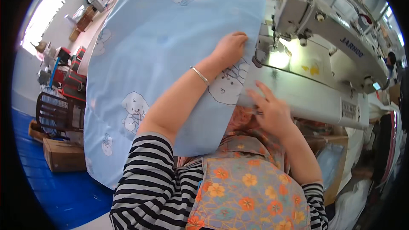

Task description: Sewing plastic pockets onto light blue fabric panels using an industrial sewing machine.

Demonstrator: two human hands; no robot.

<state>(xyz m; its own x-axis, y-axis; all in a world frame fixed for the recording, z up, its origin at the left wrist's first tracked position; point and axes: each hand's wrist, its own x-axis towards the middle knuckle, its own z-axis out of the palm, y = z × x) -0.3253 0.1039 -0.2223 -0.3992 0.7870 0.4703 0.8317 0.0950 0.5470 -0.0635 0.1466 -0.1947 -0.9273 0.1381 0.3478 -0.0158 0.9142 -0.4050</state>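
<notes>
Left hand [230,47] lying flat, palm down, fingers together and only slightly curled, pressing on the pale blue cotton-like fabric sheet printed with white cartoon puppies [157,59]; gripping nothing, simply weighing the cloth down near its right-hand edge. Thin silver bangle [199,76] sitting on the wrist just behind that hand. Fabric spreading wide to the left of and beyond the left hand, draping down below the forearm toward the lap, one printed puppy showing just under the wrist.

Right hand [270,110] resting open, fingers spread and stretched out, fingertips touching the fabric's edge where it meets the front of the machine bed; holding nothing that can be made out, though a small dark detail under the palm is too blurred to tell.

White industrial sewing machine [324,34] standing just to the right of the left hand and just beyond the right hand, its needle area lit by a small lamp close beside the left fingertips. Long white machine bed [306,98] running rightward from the right hand.

Floral orange and grey apron [251,191] lying below both hands, over black-and-white striped sleeves [145,174]. Brown cardboard box [64,155] sitting on the blue floor [55,187] well to the left of the left forearm, beside a dark wooden chair [57,113].
</notes>
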